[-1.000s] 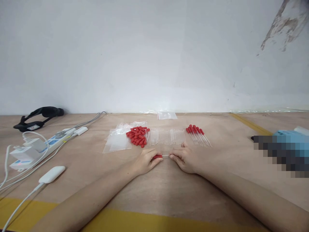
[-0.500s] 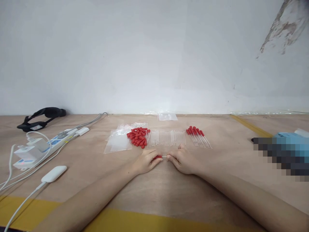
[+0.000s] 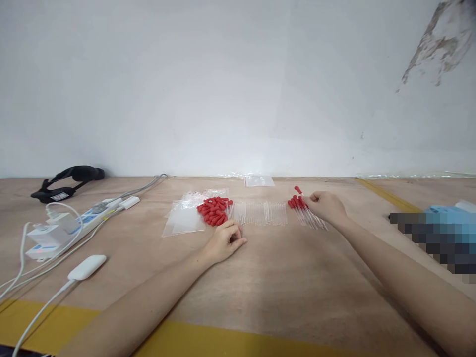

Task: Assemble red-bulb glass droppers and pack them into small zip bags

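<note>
Rightward, the right hand [image 3: 327, 204] pinches a red dropper [image 3: 298, 190]; tabletop [image 3: 267, 282] stretches between the loosely parted left hand [image 3: 222, 243] and edge tape [image 3: 223, 339].

Let go of red-bulbed dropper [image 3: 298, 191] with left hand [image 3: 225, 242], now loosely curled. Carried dropper in right hand [image 3: 327, 206] away from left hand, toward far and right edges of desk [image 3: 267, 292], up to laid-out droppers [image 3: 300, 203] there. Swung red bulb [image 3: 297, 189] out from left grip to point toward far edge.
</note>
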`<action>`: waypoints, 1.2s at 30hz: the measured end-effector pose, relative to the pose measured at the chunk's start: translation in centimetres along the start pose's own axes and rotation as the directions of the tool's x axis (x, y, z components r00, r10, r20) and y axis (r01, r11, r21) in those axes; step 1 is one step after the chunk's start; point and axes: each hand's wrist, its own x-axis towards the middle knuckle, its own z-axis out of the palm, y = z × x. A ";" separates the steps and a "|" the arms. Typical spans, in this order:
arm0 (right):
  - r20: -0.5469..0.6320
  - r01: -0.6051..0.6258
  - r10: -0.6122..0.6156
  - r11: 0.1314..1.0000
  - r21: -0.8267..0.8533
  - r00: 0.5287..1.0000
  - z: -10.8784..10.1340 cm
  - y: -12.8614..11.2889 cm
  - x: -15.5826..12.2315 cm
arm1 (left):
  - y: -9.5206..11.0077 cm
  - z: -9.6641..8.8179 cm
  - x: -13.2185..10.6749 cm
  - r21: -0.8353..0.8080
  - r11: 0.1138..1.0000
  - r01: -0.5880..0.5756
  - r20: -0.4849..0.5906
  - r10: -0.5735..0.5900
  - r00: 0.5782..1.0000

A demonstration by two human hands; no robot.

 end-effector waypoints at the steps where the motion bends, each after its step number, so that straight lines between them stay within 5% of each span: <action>1: -0.004 -0.031 0.030 0.999 -0.028 1.000 0.3 0.4 0.4 | 0.1 0.0 0.0 0.014 1.000 0.003 -0.008 -0.003 1.000; 5: 0.024 -0.056 0.059 0.994 -0.096 0.998 2.0 1.0 0.7 | 0.3 -0.1 0.0 0.048 0.999 0.024 -0.004 -0.024 1.000; 9: 0.016 0.037 -0.035 0.990 -0.135 0.999 3.2 1.0 0.1 | 0.3 -0.1 0.0 0.033 0.999 0.025 0.015 -0.025 1.000; 18: 0.063 0.208 -0.199 0.960 -0.187 0.978 3.5 0.4 -0.9 | 0.2 0.0 0.1 0.022 1.000 0.018 0.033 -0.018 0.999; 31: -0.035 0.139 -0.148 0.971 -0.193 0.988 4.7 -0.1 -0.8 | 0.2 0.0 0.2 0.036 0.999 0.013 0.051 -0.015 0.999; 36: 0.019 0.176 -0.175 0.964 -0.198 0.984 4.3 -1.2 -1.5 | 0.2 0.1 0.2 0.040 0.999 0.017 0.057 -0.020 0.998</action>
